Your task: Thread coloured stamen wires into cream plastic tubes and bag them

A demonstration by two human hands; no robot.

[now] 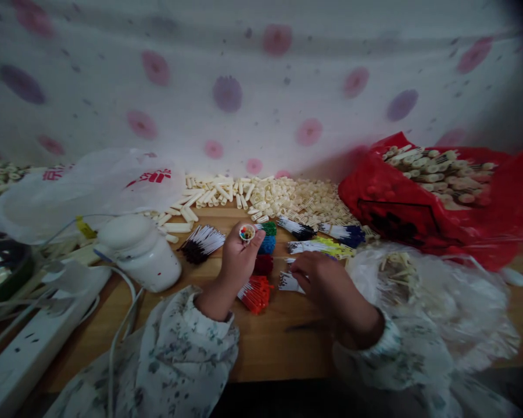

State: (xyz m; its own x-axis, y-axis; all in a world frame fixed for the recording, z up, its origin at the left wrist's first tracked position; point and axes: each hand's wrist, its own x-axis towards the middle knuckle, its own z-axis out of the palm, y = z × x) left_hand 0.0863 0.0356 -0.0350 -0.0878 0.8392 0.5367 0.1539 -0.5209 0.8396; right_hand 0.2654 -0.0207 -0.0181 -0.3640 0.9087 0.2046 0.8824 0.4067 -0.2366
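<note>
My left hand (239, 258) is closed around a small cream tube (246, 233), its open end facing me with red, blue and other coloured tips inside. Over a bundle of white sticks (290, 282), my right hand (318, 276) has its fingers bent together; whatever is between them is too small to make out. Bundles of coloured-tipped sticks lie around the hands: black (201, 243), orange (255, 294), dark red (264, 265), blue (268, 244), green (268, 228), yellow (322, 247), dark navy (297, 228) and deep blue (343, 233).
Cream tubes and caps (279, 197) are heaped along the back. A white jar (143, 255) and a power strip (39, 348) are at left. On the right are a red bag (392, 203) of filled tubes and a clear plastic bag (444, 296).
</note>
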